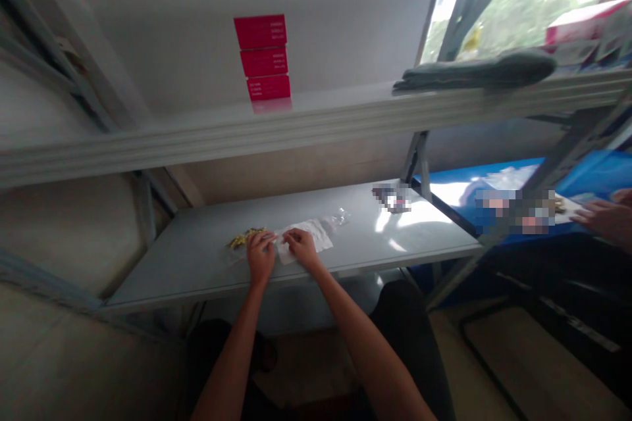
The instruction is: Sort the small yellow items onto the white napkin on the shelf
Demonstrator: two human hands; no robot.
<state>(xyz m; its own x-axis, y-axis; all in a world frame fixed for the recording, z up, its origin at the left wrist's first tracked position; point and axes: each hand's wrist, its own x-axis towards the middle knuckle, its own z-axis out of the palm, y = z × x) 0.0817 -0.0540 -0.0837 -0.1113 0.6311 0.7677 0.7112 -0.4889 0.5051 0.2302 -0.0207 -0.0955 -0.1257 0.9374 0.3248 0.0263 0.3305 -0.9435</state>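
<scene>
My left hand (260,252) rests on the grey shelf board (197,256), fingers curled at the left edge of a small white plastic bag (316,233). A small heap of yellow bits (243,237) lies just left of it. My right hand (301,247) lies on the same bag, fingers bent and pinching its near edge. Whether anything small sits between the fingers of either hand is too blurred to make out.
A clear crumpled bag (340,216) lies behind the white one. Three red boxes (264,59) stand stacked on the upper shelf, and a dark folded cloth (478,72) lies to the right. Another person's hand (605,217) rests on a blue table (592,174) at right.
</scene>
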